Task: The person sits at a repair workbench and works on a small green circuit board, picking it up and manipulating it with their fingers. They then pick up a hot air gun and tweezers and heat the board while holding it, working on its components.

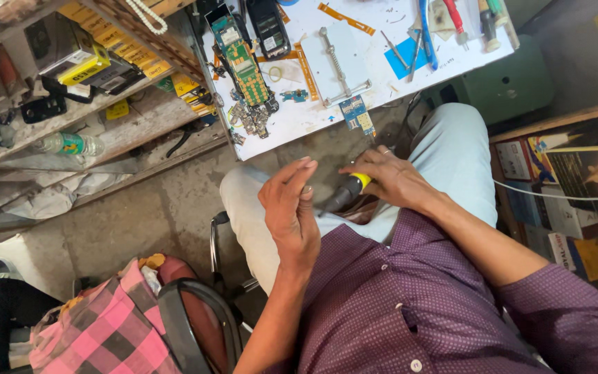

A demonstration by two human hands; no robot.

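Below the surface's (382, 59) near edge, over the lap, the right hand (390, 179) grips a yellow-collared tool (346, 192); the left hand (289, 208) hovers released, fingers loosely together. Best keep that tip steady, clear of the trousers.

Two hands (288, 208) (389, 176), one screwdriver (346, 192), one bottle (70, 144).

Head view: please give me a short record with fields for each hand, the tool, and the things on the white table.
Left hand: raised over the lap, fingers together; holds nothing that shows.
Right hand: closed around the tool.
Tool: dark handle with a yellow band, held over the lap.
Table: white; carries a green circuit board, a metal clamp and a small blue board.
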